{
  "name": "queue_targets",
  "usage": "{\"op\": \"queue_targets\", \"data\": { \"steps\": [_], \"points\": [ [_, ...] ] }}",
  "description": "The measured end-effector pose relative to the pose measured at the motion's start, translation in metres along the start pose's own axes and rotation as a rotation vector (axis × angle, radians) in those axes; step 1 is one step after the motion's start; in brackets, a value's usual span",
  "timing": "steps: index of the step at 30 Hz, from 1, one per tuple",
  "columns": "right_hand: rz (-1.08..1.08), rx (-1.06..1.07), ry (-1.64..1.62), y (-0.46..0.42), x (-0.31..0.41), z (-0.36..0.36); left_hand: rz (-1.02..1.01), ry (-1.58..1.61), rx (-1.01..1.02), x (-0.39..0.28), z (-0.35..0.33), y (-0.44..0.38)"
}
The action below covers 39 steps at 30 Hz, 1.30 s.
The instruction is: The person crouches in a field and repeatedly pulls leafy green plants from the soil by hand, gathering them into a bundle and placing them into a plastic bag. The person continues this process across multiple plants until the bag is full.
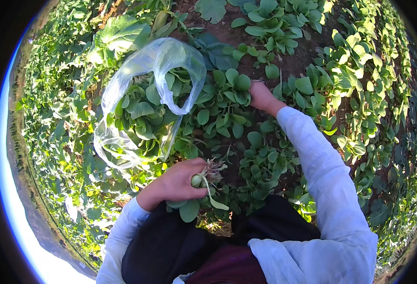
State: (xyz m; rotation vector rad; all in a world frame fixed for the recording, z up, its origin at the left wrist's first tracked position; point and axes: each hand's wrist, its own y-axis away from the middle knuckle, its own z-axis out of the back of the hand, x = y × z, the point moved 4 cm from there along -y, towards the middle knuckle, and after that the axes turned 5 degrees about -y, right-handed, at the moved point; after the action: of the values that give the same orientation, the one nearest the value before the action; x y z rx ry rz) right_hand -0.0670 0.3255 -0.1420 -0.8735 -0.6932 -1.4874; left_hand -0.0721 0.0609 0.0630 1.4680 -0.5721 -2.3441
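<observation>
My left hand [180, 180] is closed around a bunch of leafy green plants, with their pale roots [213, 171] pointing right and their leaves [189, 210] hanging below the hand. My right hand [261, 95] reaches in among the low leafy greens [233, 85] growing in the soil; leaves cover its fingertips, so its grip is hidden. A clear plastic bag [118, 94] with loop handles stands open ahead of my left hand, holding many loose leafy greens [142, 108].
More leafy greens [350, 74] grow in dense rows to the right, with brown soil [300, 56] between them. Broad-leaved plants [119, 35] stand beyond the bag. Foliage [59, 117] spreads on the left. My dark-clothed knees [275, 220] are close to the plants.
</observation>
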Motion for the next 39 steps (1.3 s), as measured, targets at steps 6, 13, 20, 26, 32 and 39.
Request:
{"op": "queue_targets", "data": {
  "steps": [6,13,20,26,32,39],
  "points": [
    [0.077,-0.099,-0.097,0.007,0.010,-0.009,0.000,-0.006,0.013,0.000,-0.002,-0.001],
    [-0.260,-0.155,-0.354,0.008,0.066,0.071,0.030,-0.014,0.047,0.006,-0.004,0.001],
    [-0.246,-0.372,-0.019,0.029,0.069,0.067,0.018,0.030,0.002,-0.004,-0.003,-0.005],
    [-0.822,-0.036,-0.838,0.058,0.071,0.040,-0.020,0.010,0.022,0.003,-0.005,-0.006],
    [-0.858,0.119,-1.265,0.077,0.088,0.034,-0.099,-0.238,-0.081,-0.013,-0.001,-0.016],
    [-0.738,0.255,-0.806,0.096,0.135,0.027,-0.234,-0.548,-0.232,-0.049,0.006,-0.022]
  ]
}}
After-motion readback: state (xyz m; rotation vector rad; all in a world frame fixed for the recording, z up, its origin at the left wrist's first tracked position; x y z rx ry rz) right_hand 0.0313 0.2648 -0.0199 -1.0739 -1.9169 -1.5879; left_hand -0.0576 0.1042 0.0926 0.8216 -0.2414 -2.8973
